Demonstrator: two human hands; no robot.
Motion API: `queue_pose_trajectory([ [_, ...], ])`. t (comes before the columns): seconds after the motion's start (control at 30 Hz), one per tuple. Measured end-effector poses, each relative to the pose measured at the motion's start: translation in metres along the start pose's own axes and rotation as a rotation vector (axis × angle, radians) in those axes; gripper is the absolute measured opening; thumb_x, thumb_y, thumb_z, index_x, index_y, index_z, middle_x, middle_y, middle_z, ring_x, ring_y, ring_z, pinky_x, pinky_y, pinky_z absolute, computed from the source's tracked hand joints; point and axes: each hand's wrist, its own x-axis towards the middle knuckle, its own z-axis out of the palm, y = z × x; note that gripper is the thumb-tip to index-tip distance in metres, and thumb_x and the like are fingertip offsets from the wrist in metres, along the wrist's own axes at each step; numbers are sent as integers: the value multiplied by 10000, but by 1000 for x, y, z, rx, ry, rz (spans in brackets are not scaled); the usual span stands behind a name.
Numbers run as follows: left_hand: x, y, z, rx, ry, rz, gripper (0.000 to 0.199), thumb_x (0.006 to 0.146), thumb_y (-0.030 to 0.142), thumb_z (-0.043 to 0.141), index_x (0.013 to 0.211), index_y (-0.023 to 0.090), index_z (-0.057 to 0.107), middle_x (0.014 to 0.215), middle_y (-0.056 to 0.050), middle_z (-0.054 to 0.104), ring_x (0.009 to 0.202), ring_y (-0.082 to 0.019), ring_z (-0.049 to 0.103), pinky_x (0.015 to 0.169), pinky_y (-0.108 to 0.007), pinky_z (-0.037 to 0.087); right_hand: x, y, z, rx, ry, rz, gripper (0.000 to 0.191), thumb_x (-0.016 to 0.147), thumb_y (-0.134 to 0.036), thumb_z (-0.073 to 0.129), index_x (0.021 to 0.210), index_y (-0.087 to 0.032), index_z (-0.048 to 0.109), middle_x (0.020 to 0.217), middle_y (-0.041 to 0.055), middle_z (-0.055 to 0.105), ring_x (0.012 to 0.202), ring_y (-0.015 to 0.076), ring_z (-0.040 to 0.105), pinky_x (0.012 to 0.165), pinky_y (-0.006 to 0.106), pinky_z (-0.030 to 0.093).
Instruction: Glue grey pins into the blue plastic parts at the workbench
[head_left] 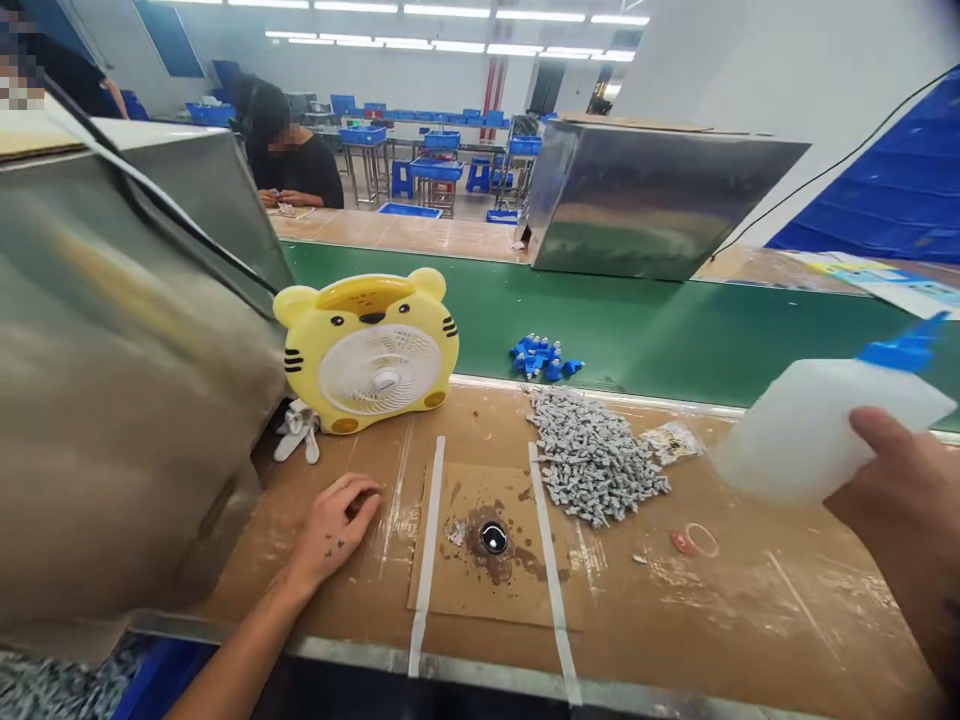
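My right hand [892,490] is wrapped round a translucent white bottle [795,430] with a blue nozzle cap, tilted above the right side of the table. On the brown tabletop to the left rests my left hand [337,525], its fingers curled in; whether anything is under them is hidden. Between the hands lies a cardboard sheet [465,590] held by two white tape strips, with a small round cup of dark liquid [493,539] and wet spots around it. A heap of small grey parts [592,455] sits right of the sheet, with several blue pieces [540,355] behind it.
A yellow animal-faced fan [375,350] stands at the back left beside a white glove [298,430]. A clear bag [673,441] and an orange ring [701,540] lie at the right. Metal boxes [660,200] flank the green belt [487,310]. Another person [300,170] sits beyond it.
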Motion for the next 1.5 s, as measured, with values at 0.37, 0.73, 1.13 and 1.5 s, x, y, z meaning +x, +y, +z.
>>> queue_pose_trajectory([
  [0.37,-2,-8,7,-91,-13,83,181,967,219,525,893,197,689,920,-38,690,807,-155,636,741,-262,487,-77,-143,73,-434,-810,-281,270,830,-441,683,956,-224,582,947,87,689,863,322,655,734,405,484],
  [0.73,-3,-6,7,-108,-29,123,195,972,195,503,865,185,666,866,-40,670,824,-164,626,777,-278,468,-62,-195,86,-786,-870,-525,230,761,-288,740,926,-204,603,960,103,698,896,345,688,729,407,488],
  [1.13,-2,-5,7,-133,-36,139,202,961,176,498,847,185,665,838,-37,667,803,-161,624,764,-274,466,-51,-198,92,-845,-841,-581,250,740,-259,760,917,-208,591,939,93,707,881,360,690,685,397,464],
  [1.5,-2,-2,5,-134,-39,132,203,955,173,498,846,185,669,835,-34,668,796,-159,630,750,-267,466,-48,-198,90,-862,-835,-584,240,732,-231,764,893,-216,588,907,69,700,863,341,680,671,383,449],
])
